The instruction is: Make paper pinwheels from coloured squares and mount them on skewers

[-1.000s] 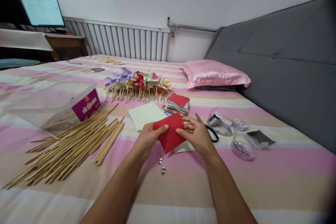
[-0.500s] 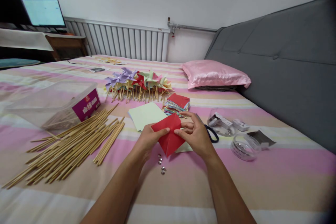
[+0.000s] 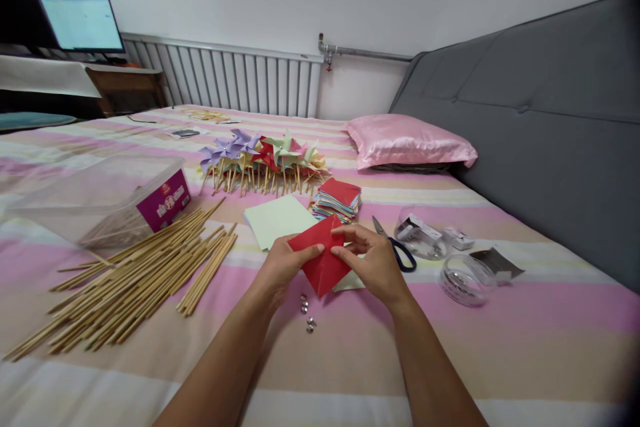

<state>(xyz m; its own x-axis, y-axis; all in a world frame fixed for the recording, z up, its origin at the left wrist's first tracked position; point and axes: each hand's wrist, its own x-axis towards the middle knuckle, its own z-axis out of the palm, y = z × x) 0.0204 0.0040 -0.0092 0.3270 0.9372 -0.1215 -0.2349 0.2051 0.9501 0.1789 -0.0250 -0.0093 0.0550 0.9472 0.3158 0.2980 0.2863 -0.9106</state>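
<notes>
Both my hands hold a red square of paper (image 3: 323,260) just above the striped bed sheet (image 3: 500,333). My left hand (image 3: 283,267) pinches its left edge with thumb on top. My right hand (image 3: 373,260) grips the right edge, fingers curled over the top corner, which is folded toward the middle. A pale green sheet (image 3: 277,219) lies just behind the red paper, another pale sheet under my right hand. Three small metal pins (image 3: 306,312) lie on the sheet below the paper.
Wooden sticks (image 3: 135,283) lie in a heap at left beside a clear plastic box (image 3: 100,197). Finished paper pinwheels (image 3: 263,157) and a stack of coloured squares (image 3: 337,200) sit behind. Scissors (image 3: 397,250), clear tubs (image 3: 463,277) and a pink pillow (image 3: 407,140) are at right.
My right fingers moved up over the paper's top right corner and bent it inward. The left hand stayed put.
</notes>
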